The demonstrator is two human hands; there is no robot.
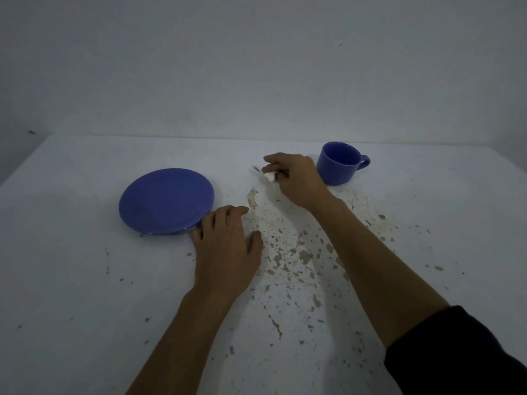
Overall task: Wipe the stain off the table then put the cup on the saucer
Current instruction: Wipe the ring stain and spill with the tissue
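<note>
A blue saucer [166,201] lies on the white table [71,266] at centre left. A blue cup [340,163] stands upright at the right, handle pointing right. My right hand [296,181] is just left of the cup, its fingers closed on a small white tissue [270,177] pressed to the table. A small dark mark [255,168] shows beside the tissue. My left hand [225,249] rests flat on the table, fingers spread, its fingertips at the saucer's near right rim. Brown blotches [288,252] speckle the table between my forearms.
A plain white wall [256,67] rises behind the table's far edge [171,136]. The brown flecks scatter toward the near edge and to the right. My right forearm ends in a dark sleeve [456,352] at the lower right.
</note>
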